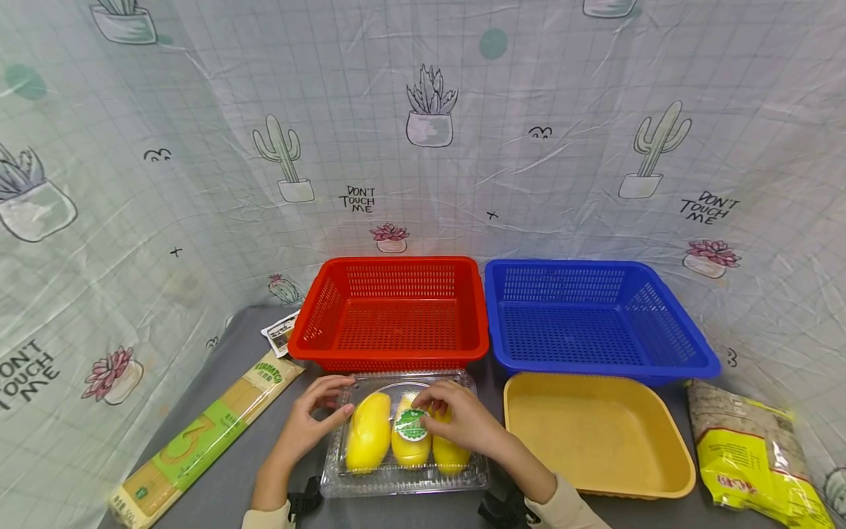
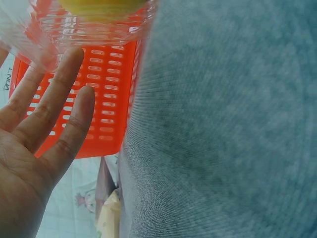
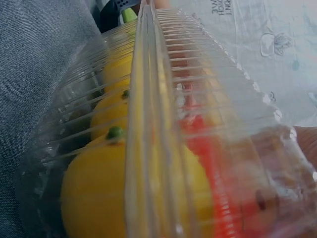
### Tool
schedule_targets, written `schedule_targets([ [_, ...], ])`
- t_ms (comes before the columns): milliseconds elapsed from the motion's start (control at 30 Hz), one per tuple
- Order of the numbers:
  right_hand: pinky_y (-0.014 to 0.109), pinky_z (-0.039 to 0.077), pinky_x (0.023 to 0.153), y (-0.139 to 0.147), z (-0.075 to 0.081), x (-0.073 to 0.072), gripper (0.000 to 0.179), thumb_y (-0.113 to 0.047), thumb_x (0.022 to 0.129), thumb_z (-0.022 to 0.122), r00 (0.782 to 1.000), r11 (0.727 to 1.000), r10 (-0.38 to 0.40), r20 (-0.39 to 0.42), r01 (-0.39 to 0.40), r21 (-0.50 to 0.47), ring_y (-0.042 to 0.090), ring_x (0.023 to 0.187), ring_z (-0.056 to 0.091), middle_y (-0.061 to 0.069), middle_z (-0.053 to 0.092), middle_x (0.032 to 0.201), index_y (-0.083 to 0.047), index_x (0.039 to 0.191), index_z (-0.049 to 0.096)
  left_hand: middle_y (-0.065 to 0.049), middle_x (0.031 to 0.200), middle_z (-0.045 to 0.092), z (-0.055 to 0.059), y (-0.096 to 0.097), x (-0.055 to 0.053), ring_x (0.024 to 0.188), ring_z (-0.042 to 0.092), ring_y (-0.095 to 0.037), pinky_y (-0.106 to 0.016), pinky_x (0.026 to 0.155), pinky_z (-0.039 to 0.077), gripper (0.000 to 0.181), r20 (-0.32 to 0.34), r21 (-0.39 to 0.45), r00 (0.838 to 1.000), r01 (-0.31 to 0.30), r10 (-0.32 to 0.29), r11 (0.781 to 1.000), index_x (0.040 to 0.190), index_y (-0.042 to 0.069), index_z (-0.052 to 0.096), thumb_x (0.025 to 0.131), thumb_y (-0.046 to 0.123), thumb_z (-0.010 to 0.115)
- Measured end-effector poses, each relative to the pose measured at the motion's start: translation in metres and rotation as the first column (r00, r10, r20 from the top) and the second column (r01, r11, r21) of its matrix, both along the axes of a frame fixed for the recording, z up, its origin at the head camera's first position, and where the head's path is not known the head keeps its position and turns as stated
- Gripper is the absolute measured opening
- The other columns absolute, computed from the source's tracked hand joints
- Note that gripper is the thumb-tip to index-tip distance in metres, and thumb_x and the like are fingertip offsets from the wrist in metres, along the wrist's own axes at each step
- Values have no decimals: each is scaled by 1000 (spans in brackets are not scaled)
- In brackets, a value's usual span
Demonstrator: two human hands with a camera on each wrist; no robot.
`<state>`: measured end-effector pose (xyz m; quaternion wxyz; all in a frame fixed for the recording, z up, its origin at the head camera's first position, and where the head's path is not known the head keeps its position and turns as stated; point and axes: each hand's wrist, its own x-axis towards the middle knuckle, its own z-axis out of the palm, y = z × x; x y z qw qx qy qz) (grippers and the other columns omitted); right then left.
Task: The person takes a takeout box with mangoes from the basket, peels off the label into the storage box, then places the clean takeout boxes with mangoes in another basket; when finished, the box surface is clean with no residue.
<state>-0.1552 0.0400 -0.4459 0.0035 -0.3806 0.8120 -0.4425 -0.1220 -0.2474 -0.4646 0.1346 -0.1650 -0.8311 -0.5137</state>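
Three yellow oval fruits inside clear plastic box, near side of red rectangular plastic basket. Boxing looks done; box not yet lifted. Left hand loosely spread, touching left edge; right hand bent over green-white round sticker (grip unclear).

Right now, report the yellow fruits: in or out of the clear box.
In: three yellow fruits show through the walls of the clear box.
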Motion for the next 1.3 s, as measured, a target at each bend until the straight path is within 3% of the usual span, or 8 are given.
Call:
schedule_targets([
  [433,24,52,69,2,-3,1,13,3,83,69,999,996,-2,44,7,-93,5,76,55,0,65,85,-9,90,71,-18,120,60,0,0,0,101,60,-14,-37,81,54,38,5,7,1000,6,-6,1000,120,-2,63,83,-3,71],
  [667,24,52,67,6,-2,0,12,6,84,69,995,986,34,98,-18,-166,7,74,55,6,65,84,-2,93,70,-13,124,60,-26,-11,-11,104,60,-15,-33,82,53,41,-7,14,1000,-2,2,1000,124,5,63,84,-2,72],
  [733,24,52,66,7,-2,-1,12,7,84,69,992,983,43,115,-21,-183,7,74,56,5,65,84,-2,93,69,-10,125,60,-29,-12,-12,105,60,-13,-31,82,53,42,-4,16,1000,3,-3,1000,125,8,63,85,1,72],
  [833,24,53,67,9,-1,-2,13,7,84,68,989,978,57,140,-27,-209,8,75,56,5,67,87,-1,94,69,-9,126,59,-30,-13,-13,106,59,-12,-31,83,52,42,-1,31,1000,21,-21,999,126,9,63,86,4,72],
  [1100,25,55,73,15,-1,-3,12,-1,89,66,972,953,111,208,-45,-299,11,83,61,20,67,96,4,100,67,-9,127,58,-30,-13,-13,106,59,-12,-29,84,52,42,-2,16,1000,24,-24,1000,127,10,62,87,5,72],
  [1300,23,55,74,19,2,1,15,2,89,65,956,928,113,271,-4,-371,10,84,62,25,65,98,8,103,66,-15,126,58,-26,-10,-11,105,60,-15,-34,82,53,42,-7,-5,1000,18,-18,1000,127,3,61,86,-1,70],
])
